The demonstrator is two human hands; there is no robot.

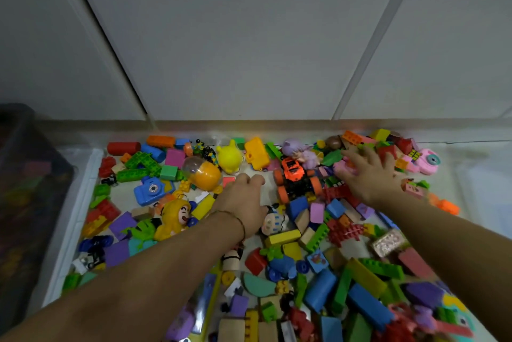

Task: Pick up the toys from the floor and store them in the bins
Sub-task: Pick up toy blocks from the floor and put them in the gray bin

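Toys (279,239) cover the floor in a dense spread that runs from the wall's base back toward the person. They are mostly building blocks, too many to count. One orange car (297,181) sits on a bare patch between the two hands, its long axis pointing away from the person toward the wall.

The left hand (243,200) is just left of the car, knuckles up and fingers curled under; whether it grips anything cannot be told. The right hand (368,175) is just right of the car, fingers spread wide and resting on pink and red pieces. Both hands are about equally close to the car, so either could likely take it.

An orange capsule (205,172) lies just left of the left hand. There are two toy cameras: a blue camera (151,189) far left and a pink camera (428,161) far right. One dark bin (27,175) stands at the left edge, beyond the left arm, well apart from the right hand.
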